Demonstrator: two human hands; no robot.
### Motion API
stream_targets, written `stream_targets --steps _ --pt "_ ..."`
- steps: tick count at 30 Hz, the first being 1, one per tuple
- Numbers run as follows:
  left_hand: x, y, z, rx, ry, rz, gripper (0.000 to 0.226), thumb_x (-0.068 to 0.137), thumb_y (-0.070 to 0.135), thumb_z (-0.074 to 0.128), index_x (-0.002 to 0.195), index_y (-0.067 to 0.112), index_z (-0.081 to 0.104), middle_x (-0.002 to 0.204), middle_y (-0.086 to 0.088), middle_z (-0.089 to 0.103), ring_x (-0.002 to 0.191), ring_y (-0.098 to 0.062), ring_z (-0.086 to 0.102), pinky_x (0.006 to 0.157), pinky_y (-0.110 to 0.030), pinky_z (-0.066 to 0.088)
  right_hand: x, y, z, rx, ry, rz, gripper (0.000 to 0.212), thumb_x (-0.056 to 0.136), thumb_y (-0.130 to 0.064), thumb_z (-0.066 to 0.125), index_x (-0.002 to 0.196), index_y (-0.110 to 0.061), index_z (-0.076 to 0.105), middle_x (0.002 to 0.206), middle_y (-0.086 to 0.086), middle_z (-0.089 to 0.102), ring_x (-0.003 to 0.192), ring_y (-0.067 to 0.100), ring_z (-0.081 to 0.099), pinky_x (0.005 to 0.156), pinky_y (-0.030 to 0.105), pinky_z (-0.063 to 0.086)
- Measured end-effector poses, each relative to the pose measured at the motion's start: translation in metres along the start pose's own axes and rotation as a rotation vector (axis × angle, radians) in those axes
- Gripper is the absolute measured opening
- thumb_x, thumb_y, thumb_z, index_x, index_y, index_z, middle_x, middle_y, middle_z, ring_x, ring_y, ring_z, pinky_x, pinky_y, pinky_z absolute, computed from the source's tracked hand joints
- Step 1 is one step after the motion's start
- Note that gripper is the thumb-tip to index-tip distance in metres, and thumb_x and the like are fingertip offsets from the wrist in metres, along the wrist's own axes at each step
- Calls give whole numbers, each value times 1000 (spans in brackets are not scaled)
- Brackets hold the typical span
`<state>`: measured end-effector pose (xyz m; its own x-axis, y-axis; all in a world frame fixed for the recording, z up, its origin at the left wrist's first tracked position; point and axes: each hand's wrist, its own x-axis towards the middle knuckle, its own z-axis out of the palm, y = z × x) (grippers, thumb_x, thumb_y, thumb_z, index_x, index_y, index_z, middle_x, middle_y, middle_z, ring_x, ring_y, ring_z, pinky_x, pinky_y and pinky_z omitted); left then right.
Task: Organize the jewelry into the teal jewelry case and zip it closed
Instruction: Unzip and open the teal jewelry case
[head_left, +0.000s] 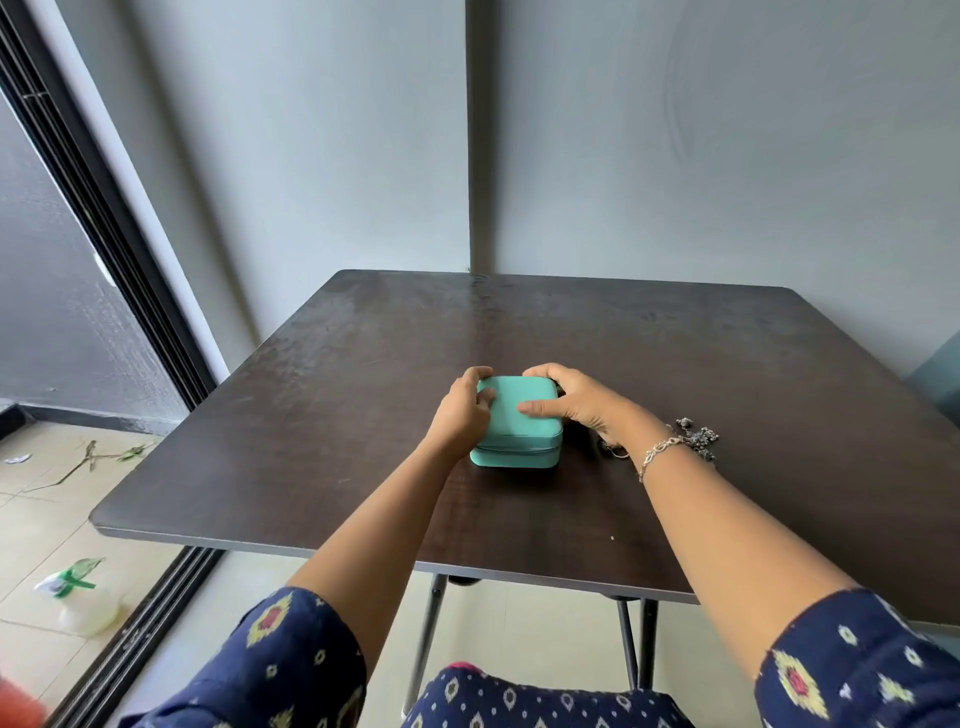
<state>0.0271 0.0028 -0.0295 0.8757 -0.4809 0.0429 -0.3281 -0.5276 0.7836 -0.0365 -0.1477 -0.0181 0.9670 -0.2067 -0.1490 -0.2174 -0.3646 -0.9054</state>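
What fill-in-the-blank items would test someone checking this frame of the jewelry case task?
1. The teal jewelry case rests on the table with its lid ____.
2. The left hand and the right hand both hold the ____.
3. Loose jewelry lies on the table to the ____ of the case.
4. A bracelet circles the ____ wrist.
Missing words: closed; case; right; right.

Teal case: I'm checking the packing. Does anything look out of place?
Yes. The teal case, gripped by the left hand and right hand, looks closed, yet jewelry lies loose on the table to its right.
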Motion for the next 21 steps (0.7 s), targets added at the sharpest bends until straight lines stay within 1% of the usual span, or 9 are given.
stream_targets --steps 2,4,6,7,9,11,14,17,21 --pt "-2 1 1 32 17 8 37 98 15 35 135 14 40 136 -14 45 119 -30 46 91 -30 35 3 -2 -2 16 50 -15 26 91 -25 54 113 -12 59 110 4 59 100 13 52 87 24 41" --pt "-3 1 2 80 33 25 39 98 15 34 136 13 39 137 -14 42 120 -31 45 95 -32 35 5 -3 -4 58 124 -21 28 98 -14 38 109 -3 62 105 6 60 98 14 51 81 19 40" --pt "-5 1 4 152 70 75 40 97 14 35 137 13 39 140 -12 38 122 -29 44 95 -34 38 6 -4 -3 62 164 -14 32 93 4 32 107 4 62 98 9 60 85 15 54 63 8 44" --pt "-6 0 5 196 101 115 40 96 12 36 136 15 42 140 -8 37 122 -27 43 93 -35 40 6 -5 -2 54 175 -11 36 90 9 30 106 5 62 95 10 60 77 14 54 57 8 44" --pt "-7 1 5 309 167 234 39 92 6 39 127 18 51 137 -1 41 122 -24 40 88 -36 41 8 -5 1 39 192 -9 40 87 13 28 102 4 64 94 14 61 72 15 54 58 14 45" --pt "-6 1 4 454 199 370 39 86 4 38 114 18 60 128 1 51 117 -24 41 91 -32 35 9 -4 3 -3 186 -21 45 82 19 27 102 3 63 96 14 61 81 18 55 62 15 44" --pt "-6 5 0 567 160 419 50 78 17 27 110 17 65 113 -3 61 106 -27 48 96 -28 24 11 -4 2 -187 132 -66 52 74 23 29 101 -2 64 100 13 64 90 17 54 69 21 44" --pt "-7 13 -2 699 98 412 38 85 13 34 109 14 63 106 -7 61 98 -28 52 84 -30 32 14 -5 -1 -384 159 -73 41 77 13 40 95 -13 67 100 9 67 88 18 55 72 25 40" --pt "-8 26 -11 840 16 432 25 83 3 44 99 9 62 102 -7 60 91 -31 56 67 -35 37 15 -6 -2 -486 246 -40 43 74 13 39 94 -9 70 96 15 69 86 25 58 67 25 39"
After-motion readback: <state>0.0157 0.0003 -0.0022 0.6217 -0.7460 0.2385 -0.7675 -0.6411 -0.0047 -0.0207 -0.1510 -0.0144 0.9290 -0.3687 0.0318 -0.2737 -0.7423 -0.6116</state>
